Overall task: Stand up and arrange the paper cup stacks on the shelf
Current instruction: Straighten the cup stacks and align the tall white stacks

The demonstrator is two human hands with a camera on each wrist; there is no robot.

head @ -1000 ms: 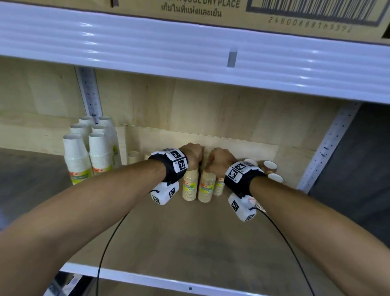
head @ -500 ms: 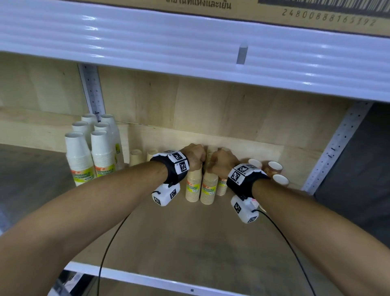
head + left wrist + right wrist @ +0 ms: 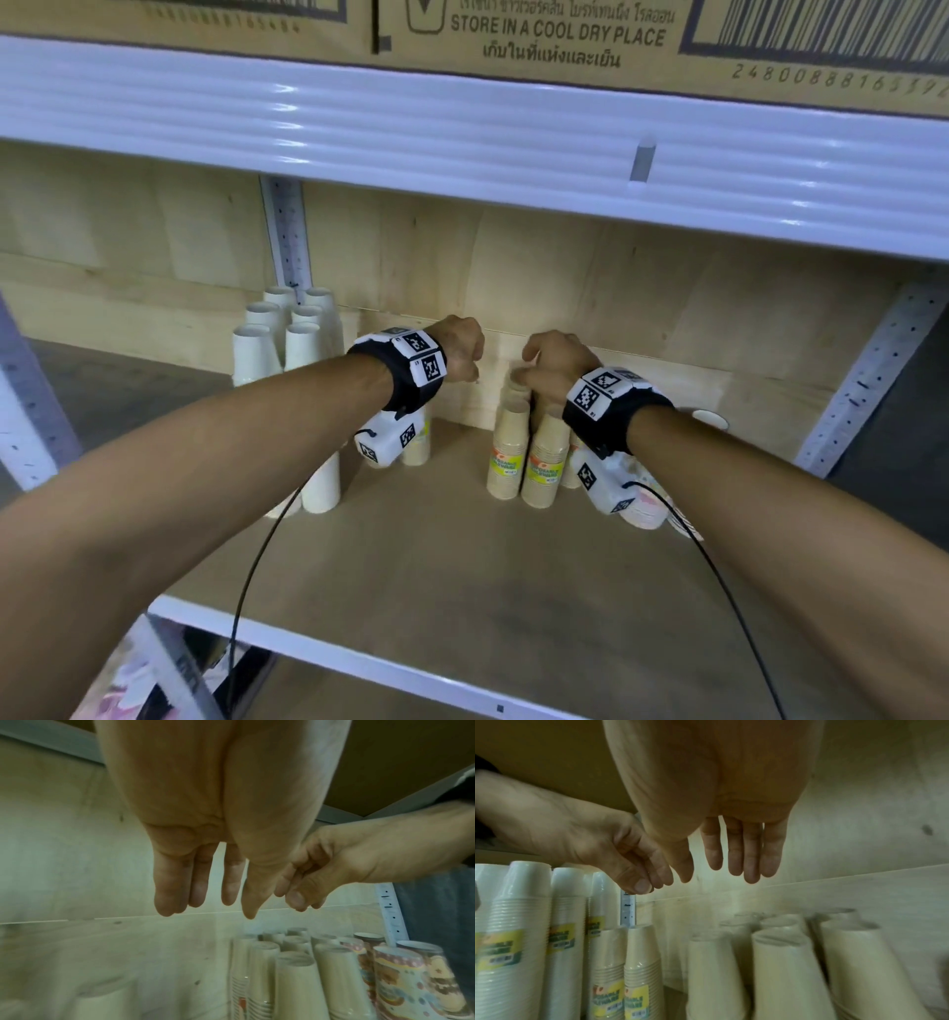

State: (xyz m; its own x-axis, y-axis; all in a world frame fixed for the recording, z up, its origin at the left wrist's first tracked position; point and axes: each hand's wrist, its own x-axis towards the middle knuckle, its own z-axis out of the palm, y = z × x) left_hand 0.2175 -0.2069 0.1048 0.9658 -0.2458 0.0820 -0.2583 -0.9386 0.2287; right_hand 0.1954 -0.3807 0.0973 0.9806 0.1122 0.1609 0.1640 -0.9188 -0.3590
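Cardboard carton [image 3: 513, 36] on upper tier, print reads "STORE IN A COOL DRY PLACE", Thai text under it, barcode [image 3: 821, 31] at right. White ribbed beam [image 3: 359, 123] below carton, small grey clip [image 3: 642, 162] on it. Plywood back panel [image 3: 513, 267]. 2 perforated white uprights [image 3: 287, 236], left and right. Black cables [image 3: 251, 565] hang across front.

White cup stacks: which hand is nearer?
Left. The left hand hovers just right of the white cup stacks; the right hand is farther right, above the brown stacks.

open gap between brown cup stacks [image 3: 529, 452]
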